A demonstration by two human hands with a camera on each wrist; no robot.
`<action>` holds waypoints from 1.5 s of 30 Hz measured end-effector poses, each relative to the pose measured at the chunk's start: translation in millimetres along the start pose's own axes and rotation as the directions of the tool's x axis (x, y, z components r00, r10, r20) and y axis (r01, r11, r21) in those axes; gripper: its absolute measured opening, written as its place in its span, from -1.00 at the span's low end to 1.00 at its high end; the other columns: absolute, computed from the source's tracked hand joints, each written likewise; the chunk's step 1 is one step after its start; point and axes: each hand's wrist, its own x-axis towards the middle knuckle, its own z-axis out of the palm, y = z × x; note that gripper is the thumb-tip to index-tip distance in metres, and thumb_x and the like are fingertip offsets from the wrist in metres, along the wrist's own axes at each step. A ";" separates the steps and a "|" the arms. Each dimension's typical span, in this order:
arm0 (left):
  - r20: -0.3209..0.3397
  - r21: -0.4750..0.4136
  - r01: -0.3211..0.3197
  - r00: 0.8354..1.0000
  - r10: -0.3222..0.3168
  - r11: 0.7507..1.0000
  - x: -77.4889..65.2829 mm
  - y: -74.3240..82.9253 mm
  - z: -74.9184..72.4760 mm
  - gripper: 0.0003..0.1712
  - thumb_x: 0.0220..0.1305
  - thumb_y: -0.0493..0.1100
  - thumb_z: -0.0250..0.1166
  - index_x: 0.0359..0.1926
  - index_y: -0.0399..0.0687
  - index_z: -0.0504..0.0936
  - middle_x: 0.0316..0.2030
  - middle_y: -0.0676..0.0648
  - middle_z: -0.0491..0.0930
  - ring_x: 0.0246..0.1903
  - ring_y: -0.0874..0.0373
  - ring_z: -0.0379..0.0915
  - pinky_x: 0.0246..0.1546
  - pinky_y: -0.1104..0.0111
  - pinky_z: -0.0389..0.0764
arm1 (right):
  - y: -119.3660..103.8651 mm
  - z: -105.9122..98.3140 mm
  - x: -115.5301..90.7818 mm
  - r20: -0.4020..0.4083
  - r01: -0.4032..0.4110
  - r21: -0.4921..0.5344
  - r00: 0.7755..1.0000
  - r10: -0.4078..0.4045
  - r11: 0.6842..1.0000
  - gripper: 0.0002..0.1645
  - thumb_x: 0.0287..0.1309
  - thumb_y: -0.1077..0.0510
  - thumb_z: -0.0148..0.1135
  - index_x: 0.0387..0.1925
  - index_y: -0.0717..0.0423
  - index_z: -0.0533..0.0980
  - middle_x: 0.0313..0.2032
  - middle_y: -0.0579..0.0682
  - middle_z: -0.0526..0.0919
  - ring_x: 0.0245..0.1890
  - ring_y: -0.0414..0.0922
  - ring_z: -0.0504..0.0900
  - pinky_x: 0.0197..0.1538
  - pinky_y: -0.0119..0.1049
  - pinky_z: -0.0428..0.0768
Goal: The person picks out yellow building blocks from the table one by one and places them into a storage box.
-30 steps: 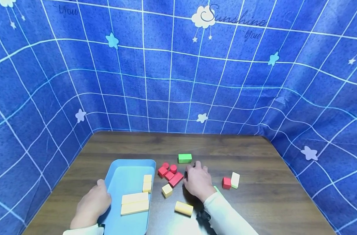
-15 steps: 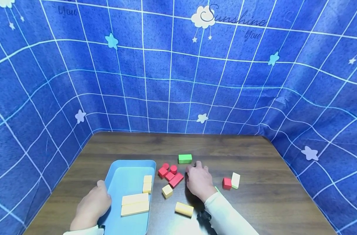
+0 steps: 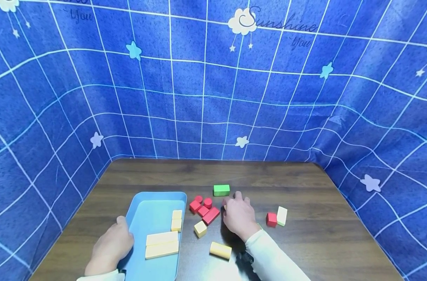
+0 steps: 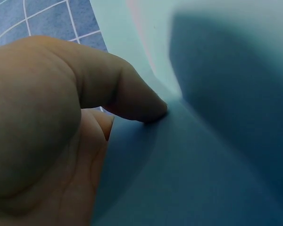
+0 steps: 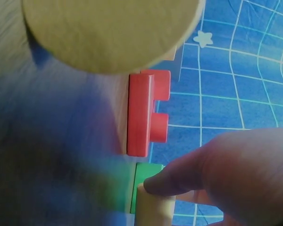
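Note:
My left hand (image 3: 111, 242) grips the left wall of the blue tray (image 3: 148, 218). In the left wrist view its thumb (image 4: 137, 96) presses the wall's inner face, with fingers behind. My right hand (image 3: 239, 216) is low over the table, right of several red blocks (image 3: 211, 215), and pinches a light wooden block (image 5: 154, 207). In the right wrist view the thumb lies on that block's edge; its far side is hidden by the hand. A green block (image 3: 221, 190) lies just beyond the fingers.
Several pale yellow blocks (image 3: 162, 249) lie in the tray. On the table (image 3: 325, 234) are a yellow cube (image 3: 200, 229) and a yellow cylinder (image 3: 220, 250). Further right, a red cube (image 3: 271, 219) sits beside a whitish block (image 3: 281, 216). A blue curtain (image 3: 213, 97) surrounds the table.
The right hand has shifted very slightly, and a bit of light wood now shows by its thumb. The left hand stays on the tray.

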 end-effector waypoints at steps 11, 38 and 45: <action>-0.009 -0.004 0.000 1.000 0.000 1.000 2.5 0.5 -0.6 -0.31 0.25 -0.19 -0.06 0.22 -0.62 -0.07 -0.05 -0.57 0.37 -0.18 -0.41 0.40 -0.30 -0.22 0.50 | -2.2 -4.8 0.7 0.005 -0.004 -0.015 1.000 0.004 1.000 -0.69 -0.11 -0.02 0.42 -0.22 -0.18 0.63 -0.12 0.11 0.45 -0.34 0.06 0.38 -0.48 -0.05 0.56; -0.003 -0.005 -0.018 1.000 0.018 1.000 2.1 -2.2 -1.4 -0.32 0.25 -0.19 -0.04 0.19 -0.63 -0.05 -0.07 -0.56 0.39 -0.20 -0.39 0.42 -0.32 -0.20 0.50 | -19.5 -18.2 -7.8 -0.116 0.105 0.113 0.989 -0.092 0.988 -0.43 -0.09 -0.08 0.42 -0.01 0.00 0.51 -0.04 0.06 0.41 -0.19 -0.06 0.42 -0.21 -0.05 0.64; 0.006 -0.021 -0.011 1.000 0.011 1.000 1.7 -4.5 0.0 -0.33 0.25 -0.19 -0.09 0.21 -0.61 -0.06 -0.08 -0.54 0.40 -0.21 -0.38 0.43 -0.38 -0.17 0.50 | -26.8 -24.1 -15.0 -0.143 0.199 0.175 0.974 -0.175 0.964 -0.44 -0.06 -0.03 0.39 0.00 0.07 0.49 -0.01 0.08 0.40 -0.21 -0.10 0.42 -0.20 -0.11 0.60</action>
